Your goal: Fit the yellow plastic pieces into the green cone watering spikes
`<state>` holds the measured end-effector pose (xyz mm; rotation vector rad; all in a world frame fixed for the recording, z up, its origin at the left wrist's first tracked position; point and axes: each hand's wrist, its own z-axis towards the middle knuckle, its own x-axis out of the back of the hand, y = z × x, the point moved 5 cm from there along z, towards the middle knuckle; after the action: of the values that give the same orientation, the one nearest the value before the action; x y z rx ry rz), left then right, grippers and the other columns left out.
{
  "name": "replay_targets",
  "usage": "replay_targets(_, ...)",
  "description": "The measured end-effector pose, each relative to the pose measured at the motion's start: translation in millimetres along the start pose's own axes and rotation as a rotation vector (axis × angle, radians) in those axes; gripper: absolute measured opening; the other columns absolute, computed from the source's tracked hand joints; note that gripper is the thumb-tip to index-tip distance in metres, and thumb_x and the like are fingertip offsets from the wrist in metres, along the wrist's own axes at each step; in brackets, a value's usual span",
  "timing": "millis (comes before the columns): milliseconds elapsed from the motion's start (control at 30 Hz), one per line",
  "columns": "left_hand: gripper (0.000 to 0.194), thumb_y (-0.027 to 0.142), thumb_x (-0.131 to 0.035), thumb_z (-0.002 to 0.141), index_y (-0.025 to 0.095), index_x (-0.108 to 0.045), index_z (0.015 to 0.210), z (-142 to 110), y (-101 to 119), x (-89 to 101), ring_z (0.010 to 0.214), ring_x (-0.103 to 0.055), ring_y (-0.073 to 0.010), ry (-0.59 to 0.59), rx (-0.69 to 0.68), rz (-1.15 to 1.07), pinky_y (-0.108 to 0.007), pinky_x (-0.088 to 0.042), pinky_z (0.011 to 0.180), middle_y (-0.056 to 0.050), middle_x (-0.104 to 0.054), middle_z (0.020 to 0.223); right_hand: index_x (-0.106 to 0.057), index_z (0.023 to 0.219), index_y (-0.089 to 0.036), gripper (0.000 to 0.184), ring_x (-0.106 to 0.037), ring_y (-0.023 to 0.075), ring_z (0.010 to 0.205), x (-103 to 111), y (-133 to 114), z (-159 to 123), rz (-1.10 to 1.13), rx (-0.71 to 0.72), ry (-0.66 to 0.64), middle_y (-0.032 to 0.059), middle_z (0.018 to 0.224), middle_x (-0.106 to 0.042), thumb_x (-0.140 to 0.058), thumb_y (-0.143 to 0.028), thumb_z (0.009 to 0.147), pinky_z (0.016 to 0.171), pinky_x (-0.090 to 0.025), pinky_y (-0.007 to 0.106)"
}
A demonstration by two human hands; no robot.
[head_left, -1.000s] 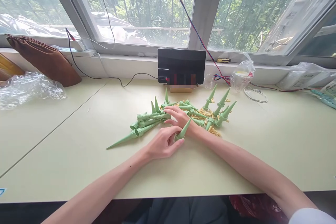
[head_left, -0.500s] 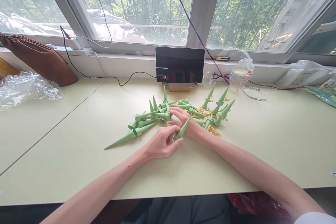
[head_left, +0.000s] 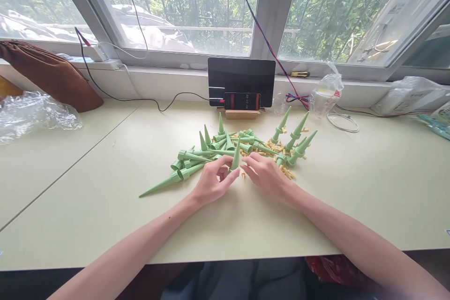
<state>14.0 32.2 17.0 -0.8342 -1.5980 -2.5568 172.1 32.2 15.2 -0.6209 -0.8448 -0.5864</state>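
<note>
My left hand [head_left: 213, 181] grips a green plastic cone-shaped spike [head_left: 236, 155] between thumb and fingers, its point upward. Just to the right is my right hand [head_left: 270, 176], its fingers bent together close to the spike; whatever they pinch, if anything, is hidden. A small yellow peg-like piece [head_left: 243, 176] shows between the two hands, near the tabletop. Behind the hands lies a pile of similar green spikes [head_left: 191, 155], some on their sides and some standing. Small yellow pieces [head_left: 288, 172] are scattered among more upright spikes [head_left: 298, 147] on the right.
A dark tablet [head_left: 242, 75] leans at the back, with a phone [head_left: 242, 101] on a cardboard stand before it. A brown bag [head_left: 52, 77] and clear plastic wrap [head_left: 38, 115] lie left. A bagged cup [head_left: 325, 96] and coiled white cable [head_left: 342, 123] are back right.
My right hand has drawn back from the pile to beside the held spike. My left hand has shifted slightly left and forward, turning the spike more upright. The small yellow piece between them now shows.
</note>
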Motion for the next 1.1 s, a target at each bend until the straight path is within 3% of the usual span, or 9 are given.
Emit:
replay_targets(100,0.027,0.04,-0.057,0.091,0.018,-0.062,0.106,-0.1,-2.4,1.1,0.055,-0.057,-0.0129,0.05,0.033,-0.039,-0.024,-0.046,0.052,0.0,-0.061,0.067,-0.057,0.084,-0.018,0.026,-0.05,0.0133,0.055,-7.1,-0.9,-3.5,-0.07,-0.002,-0.088,0.002,0.072,-0.055,-0.045,-0.034,0.101,0.05,-0.035,0.026)
replay_targets(233,0.027,0.04,-0.059,0.091,0.018,-0.062,0.105,-1.9,-3.3,0.3,0.06,-0.061,-0.0145,0.067,0.085,-0.062,-0.024,-0.047,0.051,-0.003,-0.066,0.076,-0.054,0.081,-0.019,0.023,-0.052,0.0133,0.058,-12.8,-2.7,-6.1,-0.03,0.034,-0.153,0.0018,0.074,-0.057,-0.048,-0.031,0.099,0.051,-0.035,0.026)
replay_targets(367,0.025,0.038,-0.059,0.091,0.017,-0.06,0.105,-4.4,-1.9,-1.0,0.061,-0.061,-0.0135,0.069,0.167,-0.076,-0.023,-0.046,0.049,-0.005,-0.068,0.089,-0.051,0.08,-0.02,0.022,-0.051,0.0138,0.059,-12.4,-3.3,-7.9,-0.005,0.058,-0.165,0.0015,0.074,-0.055,-0.045,-0.027,0.1,0.051,-0.034,0.026)
replay_targets(533,0.025,0.036,-0.06,0.09,0.018,-0.061,0.107,-8.3,2.8,-5.7,0.059,-0.06,-0.0124,0.081,0.166,-0.095,-0.023,-0.046,0.048,-0.004,-0.067,0.089,-0.05,0.079,-0.02,0.025,-0.046,0.0129,0.055,-11.4,-1.6,-11.4,0.002,0.084,-0.16,0.0011,0.073,-0.052,-0.038,-0.023,0.101,0.049,-0.032,0.027)
replay_targets(667,0.024,0.035,-0.06,0.091,0.019,-0.061,0.109,-12.1,5.4,-12.9,0.06,-0.061,-0.0133,0.053,0.176,-0.12,-0.022,-0.044,0.046,-0.004,-0.068,0.086,-0.055,0.086,-0.02,0.024,-0.046,0.0125,0.055,-8.6,-0.5,-11.9,0.034,0.1,-0.111,0.001,0.075,-0.053,-0.037,-0.024,0.102,0.049,-0.033,0.026)
replay_targets(833,0.024,0.034,-0.059,0.092,0.02,-0.061,0.111,-14.1,8.9,-16.8,0.056,-0.057,-0.0109,0.021,0.209,-0.13,-0.022,-0.042,0.045,-0.002,-0.067,0.085,-0.06,0.1,-0.02,0.023,-0.051,0.0122,0.058,-4.6,3.1,-9.6,0.082,0.006,-0.048,0.002,0.078,-0.057,-0.037,-0.022,0.103,0.052,-0.038,0.024)
replay_targets(1100,0.023,0.035,-0.059,0.091,0.02,-0.06,0.108,-9.1,3.2,-12.8,0.064,-0.062,-0.0123,0.067,0.229,-0.136,-0.021,-0.044,0.047,-0.004,-0.066,0.094,-0.058,0.121,-0.023,0.031,-0.065,0.0177,0.08,1.2,9.2,-8.1,0.101,-0.106,0.052,0.0085,0.104,-0.066,-0.037,-0.016,0.1,0.063,-0.051,0.027)
